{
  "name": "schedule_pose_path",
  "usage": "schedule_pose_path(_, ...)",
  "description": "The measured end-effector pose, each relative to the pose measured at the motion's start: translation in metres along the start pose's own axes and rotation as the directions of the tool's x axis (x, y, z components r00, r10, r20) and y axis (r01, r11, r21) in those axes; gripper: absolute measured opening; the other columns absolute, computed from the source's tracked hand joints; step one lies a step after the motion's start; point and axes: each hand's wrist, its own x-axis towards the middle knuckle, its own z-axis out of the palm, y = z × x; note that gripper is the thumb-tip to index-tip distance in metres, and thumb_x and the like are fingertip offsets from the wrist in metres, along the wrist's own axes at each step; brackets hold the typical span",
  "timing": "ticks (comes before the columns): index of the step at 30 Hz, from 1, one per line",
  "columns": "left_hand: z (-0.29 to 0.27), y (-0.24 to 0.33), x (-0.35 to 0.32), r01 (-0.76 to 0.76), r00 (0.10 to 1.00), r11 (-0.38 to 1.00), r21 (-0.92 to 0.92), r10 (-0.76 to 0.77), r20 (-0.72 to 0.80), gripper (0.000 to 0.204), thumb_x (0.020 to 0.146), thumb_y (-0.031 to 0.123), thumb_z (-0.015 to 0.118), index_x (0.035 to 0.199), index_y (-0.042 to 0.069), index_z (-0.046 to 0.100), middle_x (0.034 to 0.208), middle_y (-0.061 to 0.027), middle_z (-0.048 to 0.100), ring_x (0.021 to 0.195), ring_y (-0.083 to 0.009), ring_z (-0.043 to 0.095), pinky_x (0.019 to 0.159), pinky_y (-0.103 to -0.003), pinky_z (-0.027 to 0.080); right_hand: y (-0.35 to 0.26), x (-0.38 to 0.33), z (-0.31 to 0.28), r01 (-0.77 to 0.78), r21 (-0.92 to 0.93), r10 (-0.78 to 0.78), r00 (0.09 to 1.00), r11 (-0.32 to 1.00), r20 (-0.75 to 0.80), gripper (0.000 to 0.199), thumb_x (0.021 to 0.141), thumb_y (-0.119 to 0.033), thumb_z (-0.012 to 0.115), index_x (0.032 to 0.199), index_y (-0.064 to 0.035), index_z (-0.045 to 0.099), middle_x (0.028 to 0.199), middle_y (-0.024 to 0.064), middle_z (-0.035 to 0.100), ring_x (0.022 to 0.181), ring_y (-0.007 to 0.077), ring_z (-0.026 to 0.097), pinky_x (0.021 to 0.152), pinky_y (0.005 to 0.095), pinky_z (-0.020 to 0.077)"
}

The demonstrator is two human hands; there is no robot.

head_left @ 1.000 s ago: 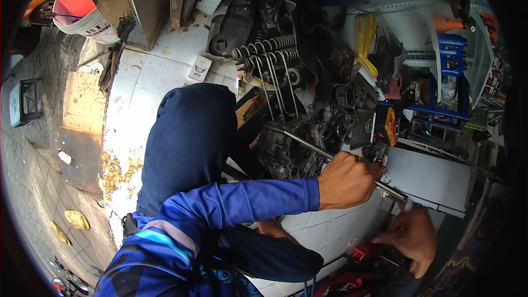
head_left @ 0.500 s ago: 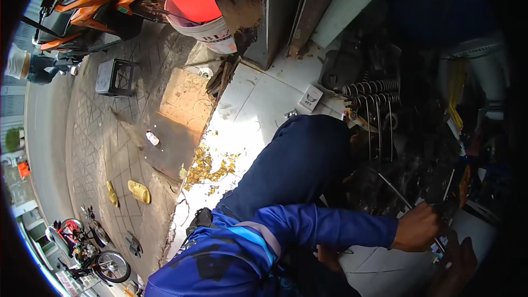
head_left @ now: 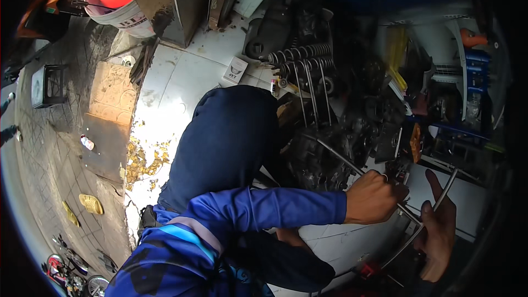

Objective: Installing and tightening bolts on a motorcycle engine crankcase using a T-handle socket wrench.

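My left hand [head_left: 374, 197] is closed around the shaft of a long metal T-handle wrench [head_left: 344, 159]. The far end of the shaft reaches the dark, greasy engine [head_left: 316, 159] on the floor beyond my knee. At the near end, the wrench's crossbar slants past my right hand [head_left: 438, 234]. That hand has its forefinger and thumb stretched apart, with the palm side against or very near the bar; its other fingers are partly hidden. Whether the wrench tip sits on a bolt is too dark to tell.
Coil-spring shock absorbers [head_left: 302, 54] and a small white box [head_left: 235, 70] lie on the tiles beyond my knee. Blue bottles [head_left: 477, 70] stand on a shelf at right. Outside at left are buckets [head_left: 124, 16], a stool [head_left: 47, 85], yellow sandals [head_left: 91, 204] and a motorcycle [head_left: 69, 275].
The view has swung right, so the scene sits farther left. The wrench's crossbar now shows clearly, and the right hand has come up out of shadow beside it with fingers spread.
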Motion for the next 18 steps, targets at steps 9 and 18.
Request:
schedule_pose_path(9, -0.021, -0.018, 0.013, 0.051, 0.998, 0.998, 0.041, -0.049, -0.047, 0.010, 0.070, 0.009, 0.060, 0.075, 0.001, 0.060, 0.062, -0.0155, 0.060, 0.057, -0.0327, 0.062, 0.051, -0.042, 0.046, 0.004, -0.053, 0.007, 0.667, -0.714, -0.380, 0.729, 0.211, 0.569, 0.044, 0.084, -0.005, 0.061, 0.127, -0.0175, 0.063, 0.087, 0.0131, 0.059, 0.064, 0.0249, 0.057, 0.053, 0.0347, 0.0432)
schedule_pose_path(18, 0.001, -0.016, -0.004, 0.043, 0.999, 0.998, 0.055, -0.041, -0.027, 0.012, 0.070, 0.011, 0.059, 0.077, 0.001, 0.062, 0.056, -0.0136, 0.058, 0.054, -0.0300, 0.062, 0.050, -0.041, 0.046, 0.017, 0.011, -0.046, 0.175, 0.137, -0.211, 0.921, 0.975, 0.326, 0.054, 0.096, -0.022, 0.057, 0.140, 0.0036, 0.039, 0.048, 0.0002, 0.045, 0.033, 0.0061, 0.035, 0.032, 0.0210, 0.0247)
